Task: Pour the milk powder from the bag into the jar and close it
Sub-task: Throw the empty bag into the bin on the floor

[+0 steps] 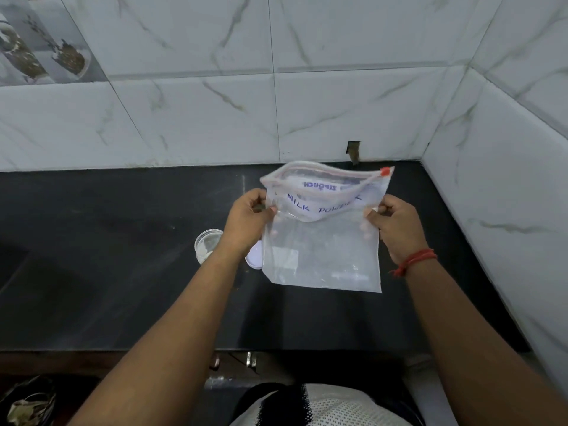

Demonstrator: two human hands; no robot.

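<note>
Both hands, left (246, 215) and right (395, 224), pinch the unzipped, seemingly empty milk powder bag (321, 241) above the counter (123, 256); pouring looks done. The open jar (208, 245) holds powder, its lid (255, 256) lying alongside, unfitted.

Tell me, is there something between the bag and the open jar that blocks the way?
Partly: the left hand and its forearm lie across the view between the bag and the jar. No object on the counter shows between them.
</note>
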